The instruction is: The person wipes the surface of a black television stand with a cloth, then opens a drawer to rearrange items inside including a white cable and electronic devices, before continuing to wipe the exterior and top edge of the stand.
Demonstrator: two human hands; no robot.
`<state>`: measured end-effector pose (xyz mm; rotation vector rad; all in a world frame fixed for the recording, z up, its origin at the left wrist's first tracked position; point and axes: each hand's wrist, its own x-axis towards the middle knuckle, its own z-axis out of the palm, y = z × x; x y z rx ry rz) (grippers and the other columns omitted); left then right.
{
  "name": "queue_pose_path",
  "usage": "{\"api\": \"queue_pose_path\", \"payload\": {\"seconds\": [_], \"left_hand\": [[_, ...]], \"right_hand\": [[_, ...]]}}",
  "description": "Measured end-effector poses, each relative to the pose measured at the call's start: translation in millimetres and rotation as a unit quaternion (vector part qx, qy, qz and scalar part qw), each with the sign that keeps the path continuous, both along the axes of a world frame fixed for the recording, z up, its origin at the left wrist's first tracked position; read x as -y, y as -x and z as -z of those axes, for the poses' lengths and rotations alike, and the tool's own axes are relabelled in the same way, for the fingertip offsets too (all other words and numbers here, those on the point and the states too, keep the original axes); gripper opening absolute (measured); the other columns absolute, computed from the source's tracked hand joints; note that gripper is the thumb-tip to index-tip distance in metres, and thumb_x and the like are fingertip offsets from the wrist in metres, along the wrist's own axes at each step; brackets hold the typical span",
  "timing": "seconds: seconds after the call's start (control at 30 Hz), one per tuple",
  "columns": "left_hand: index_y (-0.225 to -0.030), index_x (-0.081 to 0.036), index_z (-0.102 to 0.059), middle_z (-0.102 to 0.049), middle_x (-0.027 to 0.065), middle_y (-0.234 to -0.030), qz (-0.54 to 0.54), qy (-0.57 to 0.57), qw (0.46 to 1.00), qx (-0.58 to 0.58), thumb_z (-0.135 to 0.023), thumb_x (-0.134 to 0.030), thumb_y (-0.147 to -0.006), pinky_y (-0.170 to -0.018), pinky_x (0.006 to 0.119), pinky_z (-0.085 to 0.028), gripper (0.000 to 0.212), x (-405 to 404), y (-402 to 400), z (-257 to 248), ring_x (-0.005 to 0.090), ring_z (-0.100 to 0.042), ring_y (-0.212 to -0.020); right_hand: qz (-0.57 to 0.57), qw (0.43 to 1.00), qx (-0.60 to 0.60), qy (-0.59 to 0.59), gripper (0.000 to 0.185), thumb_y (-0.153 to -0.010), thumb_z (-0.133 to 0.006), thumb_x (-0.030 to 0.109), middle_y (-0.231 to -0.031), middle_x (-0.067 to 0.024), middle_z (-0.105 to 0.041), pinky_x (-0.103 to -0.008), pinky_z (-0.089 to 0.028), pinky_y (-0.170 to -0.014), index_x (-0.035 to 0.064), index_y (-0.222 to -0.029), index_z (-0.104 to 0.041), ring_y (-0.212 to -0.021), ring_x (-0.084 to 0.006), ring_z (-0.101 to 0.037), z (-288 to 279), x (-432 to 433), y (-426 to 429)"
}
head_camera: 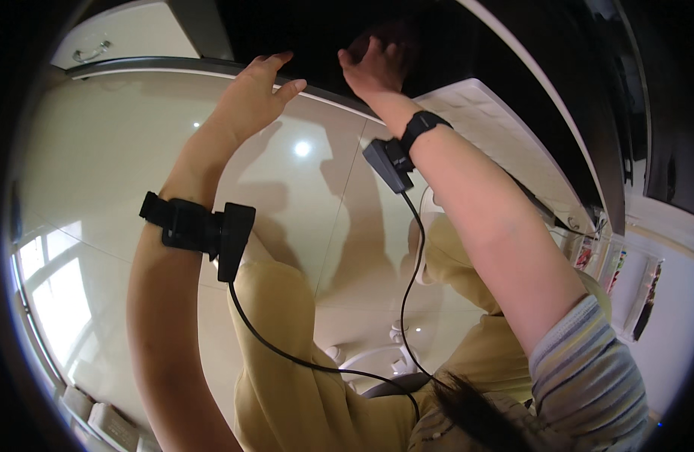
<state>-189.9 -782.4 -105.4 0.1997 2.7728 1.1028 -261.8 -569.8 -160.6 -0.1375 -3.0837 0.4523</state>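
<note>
My left hand (262, 90) is at the near edge of a black cabinet opening or dark surface, thumb apart from the fingers, with nothing seen in it. To its right my right hand (378, 65) reaches over the dark area, fingers spread and slightly curled, the tips dim in shadow; no object shows in it. Each wrist carries a black strap with a black box-shaped device, the left one (234, 243) and the right one (389, 164), each with a cable. A white quilted-looking panel (482, 124) lies beside my right forearm.
A white drawer front (132, 34) with a metal handle (92, 52) is at the upper left. Below are glossy floor tiles (335, 226) and the white base of a swivel chair (375, 359). Shelves with small items (612, 271) stand at the right. Grey boxy objects (112, 426) are at the lower left.
</note>
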Motion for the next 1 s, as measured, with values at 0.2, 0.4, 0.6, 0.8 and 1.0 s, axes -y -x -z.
{"api": "queue_pose_path", "payload": {"seconds": [0.2, 0.4, 0.6, 0.8, 1.0], "left_hand": [[-0.152, -0.006, -0.033, -0.039, 0.0191, -0.152, 0.032, 0.142, 0.986, -0.081, -0.061, -0.025, -0.096, -0.116, 0.039, -0.035, 0.065, 1.1, -2.0, 25.1, 0.0340, -0.035, -0.143], [-0.152, -0.001, -0.030, -0.032, 0.0197, -0.156, 0.048, 0.200, 0.978, -0.024, -0.060, -0.023, -0.095, -0.121, 0.036, -0.025, 0.068, 5.7, 6.6, 24.5, 0.0305, -0.027, -0.147], [-0.149, 0.001, -0.035, -0.038, 0.0182, -0.153, 0.058, 0.242, 0.968, -0.036, -0.058, -0.023, -0.096, -0.119, 0.034, -0.029, 0.062, 12.2, 4.0, 27.6, 0.0292, -0.034, -0.144], [-0.145, -0.007, -0.044, -0.052, 0.0122, -0.144, -0.006, 0.168, 0.986, -0.021, -0.057, -0.022, -0.096, -0.108, 0.035, -0.043, 0.053, 7.1, 10.4, 9.7, 0.0275, -0.048, -0.133], [-0.146, -0.009, -0.043, -0.049, 0.0101, -0.147, -0.016, 0.099, 0.994, -0.044, -0.054, -0.014, -0.094, -0.109, 0.038, -0.043, 0.053, 20.3, 5.1, 31.7, 0.0271, -0.045, -0.136]], "right_hand": [[0.074, 0.997, -0.034, 0.010, 0.068, -0.084, -0.069, 0.040, -0.144, -0.0225, -0.039, -0.0533, -0.033, -0.112, 0.0162, -0.143, -0.046, -0.135, -0.0416, -0.037, 3.4, 7.1, 68.8], [0.031, 0.985, -0.149, 0.086, 0.048, -0.082, -0.070, 0.023, -0.081, -0.0114, -0.070, -0.0330, -0.055, -0.054, 0.0114, -0.127, -0.059, -0.056, -0.0207, -0.066, 43.7, -49.3, 165.7], [-0.187, 0.960, -0.188, -0.094, 0.050, -0.080, -0.074, 0.028, -0.126, -0.0154, -0.062, -0.0442, -0.049, -0.098, 0.0137, -0.126, -0.061, -0.116, -0.0314, -0.059, 70.2, 1.4, 184.9], [-0.290, 0.950, -0.112, 0.019, 0.053, -0.079, -0.076, 0.030, -0.131, -0.0147, -0.060, -0.0441, -0.047, -0.103, 0.0158, -0.128, -0.062, -0.121, -0.0346, -0.057, 46.8, 20.1, 182.8], [-0.326, 0.929, -0.156, 0.082, 0.046, -0.074, -0.072, 0.020, -0.126, -0.0152, -0.063, -0.0402, -0.049, -0.101, 0.0129, -0.119, -0.067, -0.117, -0.0351, -0.059, 20.5, 63.5, 87.9]]}}
